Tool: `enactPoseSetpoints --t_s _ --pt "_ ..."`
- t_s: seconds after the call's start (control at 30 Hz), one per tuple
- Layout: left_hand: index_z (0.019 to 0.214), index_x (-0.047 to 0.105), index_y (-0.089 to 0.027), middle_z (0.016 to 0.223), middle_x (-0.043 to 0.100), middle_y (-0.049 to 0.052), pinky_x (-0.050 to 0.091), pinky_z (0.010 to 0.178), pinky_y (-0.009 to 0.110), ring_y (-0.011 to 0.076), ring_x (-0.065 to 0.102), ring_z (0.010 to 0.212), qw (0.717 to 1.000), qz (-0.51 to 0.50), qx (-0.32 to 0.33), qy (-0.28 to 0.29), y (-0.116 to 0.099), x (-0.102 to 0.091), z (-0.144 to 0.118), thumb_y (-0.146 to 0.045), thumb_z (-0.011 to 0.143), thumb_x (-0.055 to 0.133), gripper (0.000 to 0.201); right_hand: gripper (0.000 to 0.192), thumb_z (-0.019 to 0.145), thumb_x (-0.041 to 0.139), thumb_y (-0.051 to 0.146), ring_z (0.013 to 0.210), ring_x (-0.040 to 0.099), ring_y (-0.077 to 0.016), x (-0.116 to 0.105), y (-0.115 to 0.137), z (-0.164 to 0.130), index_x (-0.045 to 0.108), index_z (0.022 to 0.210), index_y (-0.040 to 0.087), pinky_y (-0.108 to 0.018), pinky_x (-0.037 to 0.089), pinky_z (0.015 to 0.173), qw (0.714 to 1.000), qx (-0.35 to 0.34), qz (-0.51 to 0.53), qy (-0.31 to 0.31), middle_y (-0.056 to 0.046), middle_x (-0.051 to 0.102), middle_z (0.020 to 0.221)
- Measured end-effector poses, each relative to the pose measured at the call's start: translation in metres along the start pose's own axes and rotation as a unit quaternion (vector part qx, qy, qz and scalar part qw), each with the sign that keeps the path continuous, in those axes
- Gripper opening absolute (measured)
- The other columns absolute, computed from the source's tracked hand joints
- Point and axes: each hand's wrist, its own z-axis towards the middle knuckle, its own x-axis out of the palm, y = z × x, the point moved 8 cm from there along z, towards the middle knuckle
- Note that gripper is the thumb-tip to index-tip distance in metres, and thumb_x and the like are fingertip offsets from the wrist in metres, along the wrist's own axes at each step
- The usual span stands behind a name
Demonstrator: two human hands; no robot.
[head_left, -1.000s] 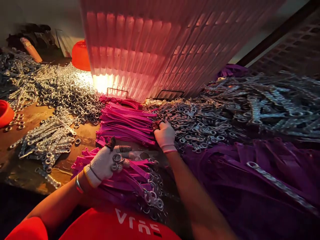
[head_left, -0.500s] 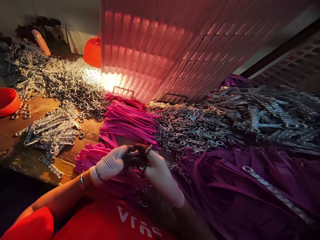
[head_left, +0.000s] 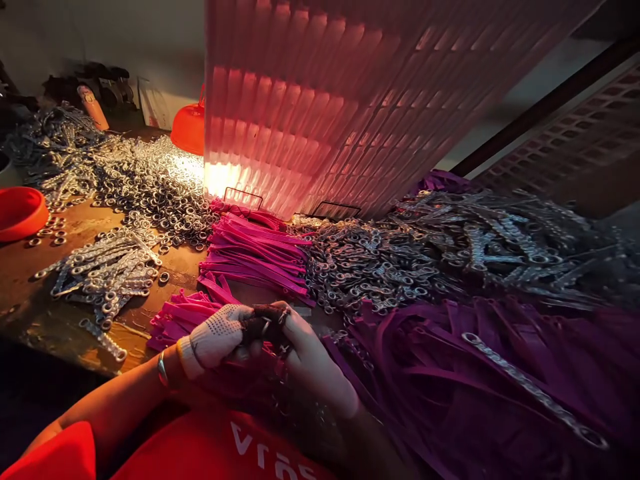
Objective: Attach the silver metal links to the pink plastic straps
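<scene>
My left hand (head_left: 220, 333), in a white dotted glove with darkened fingertips, is closed in front of my body. Its fingers meet those of my right hand (head_left: 317, 367), also gloved in white and closed. A small shiny metal piece (head_left: 284, 312) shows at the right hand's thumb and fingertips. More small metal glints lie below the fingers, too dim to name. What the left fingers hold is hidden. Bright pink straps (head_left: 175, 320) lie beside and under the left hand. Purple straps (head_left: 440, 373) spread to the right, with a long ringed metal strip (head_left: 535, 387) on top.
Behind the hands lie a stack of magenta straps (head_left: 255, 253) and a heap of metal links (head_left: 370, 260). A ring pile (head_left: 150, 187), metal strips (head_left: 107, 270) and a red bowl (head_left: 23, 213) are left. A red lamp (head_left: 189, 130) hangs beside a translucent ribbed panel (head_left: 300, 113).
The view has shifted slightly. My right fingers have curled in closer to the left hand, and both hands stay together over the straps.
</scene>
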Motion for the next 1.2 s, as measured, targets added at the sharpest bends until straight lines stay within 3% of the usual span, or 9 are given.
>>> enactPoseSetpoints --t_s 0.27,0.4,0.5,0.57,0.63,0.7,0.77,0.97,1.2 --pt "0.078 0.060 -0.016 0.077 0.064 0.002 0.045 0.069 0.025 0.0138 0.053 0.072 0.953 0.221 0.180 -0.104 -0.024 -0.012 0.003 -0.016 0.075 0.058 0.004 0.020 0.075 0.050 0.009 0.077 0.058 -0.0182 -0.001 0.002 0.001 0.066 0.085 0.016 -0.027 0.038 0.069 0.968 0.034 -0.244 0.053 -0.008 0.068 0.084" --pt "0.072 0.052 -0.018 0.069 0.056 0.001 0.042 0.056 0.023 0.0128 0.049 0.063 0.978 0.139 0.127 -0.085 -0.007 -0.011 0.023 -0.022 0.077 0.051 0.007 0.005 0.068 0.057 0.015 0.063 0.054 -0.0163 -0.001 0.003 0.005 0.061 0.068 0.017 -0.029 0.025 0.058 0.941 0.078 -0.325 0.052 -0.007 0.066 0.070" --pt "0.075 0.049 -0.017 0.063 0.049 -0.003 0.036 0.048 0.020 0.0087 0.042 0.051 0.995 0.052 0.071 -0.054 -0.008 -0.008 0.042 -0.026 0.081 0.047 0.010 0.008 0.074 0.057 0.020 0.060 0.054 -0.0165 -0.008 -0.006 0.005 0.064 0.073 0.016 -0.030 0.023 0.057 0.932 0.116 -0.342 -0.019 -0.008 0.067 0.069" --pt "0.080 0.051 -0.017 0.063 0.050 -0.002 0.038 0.049 0.020 0.0087 0.044 0.049 0.992 0.091 0.076 -0.035 -0.023 -0.006 0.062 -0.021 0.083 0.042 0.010 0.017 0.083 0.050 0.021 0.058 0.054 -0.0163 -0.016 -0.022 0.001 0.064 0.074 0.017 -0.029 0.024 0.057 0.936 0.156 -0.309 -0.072 -0.008 0.067 0.068" --pt "0.082 0.056 -0.016 0.067 0.057 0.000 0.045 0.056 0.022 0.0110 0.053 0.056 0.954 0.276 0.118 -0.019 -0.047 -0.001 0.089 -0.016 0.085 0.040 0.016 0.024 0.087 0.043 0.021 0.058 0.054 -0.0163 -0.029 -0.041 -0.005 0.063 0.074 0.017 -0.028 0.027 0.056 0.939 0.195 -0.252 -0.132 -0.007 0.067 0.067" --pt "0.087 0.063 -0.015 0.082 0.067 0.005 0.050 0.072 0.026 0.0162 0.063 0.076 0.857 0.490 0.157 -0.024 -0.069 0.007 0.123 -0.015 0.087 0.045 0.018 0.029 0.090 0.040 0.023 0.060 0.055 -0.0167 -0.041 -0.056 -0.012 0.064 0.076 0.017 -0.027 0.031 0.056 0.938 0.214 -0.194 -0.191 -0.007 0.067 0.069" --pt "0.096 0.067 -0.015 0.102 0.069 0.010 0.051 0.086 0.033 0.0234 0.066 0.096 0.808 0.565 0.163 -0.041 -0.084 0.012 0.159 -0.014 0.086 0.053 0.017 0.032 0.093 0.039 0.028 0.063 0.057 -0.0176 -0.045 -0.065 -0.016 0.067 0.082 0.017 -0.027 0.036 0.058 0.943 0.214 -0.137 -0.216 -0.007 0.068 0.071" --pt "0.121 0.062 -0.009 0.106 0.067 0.021 0.053 0.083 0.049 0.0332 0.068 0.100 0.776 0.619 0.094 -0.076 -0.087 0.029 0.238 -0.020 0.097 0.044 0.032 0.039 0.095 0.042 0.038 0.088 0.068 -0.0221 -0.033 -0.083 -0.023 0.072 0.104 0.016 -0.028 0.049 0.077 0.962 0.210 0.000 -0.178 -0.010 0.074 0.097" --pt "0.126 0.058 -0.013 0.115 0.065 0.012 0.056 0.086 0.042 0.0214 0.066 0.099 0.760 0.641 0.040 -0.094 -0.072 0.034 0.259 -0.036 0.097 0.055 0.038 0.041 0.094 0.043 0.041 0.074 0.064 -0.0208 -0.018 -0.090 -0.023 0.073 0.098 0.012 -0.027 0.047 0.066 0.966 0.218 0.019 -0.140 -0.010 0.073 0.085"
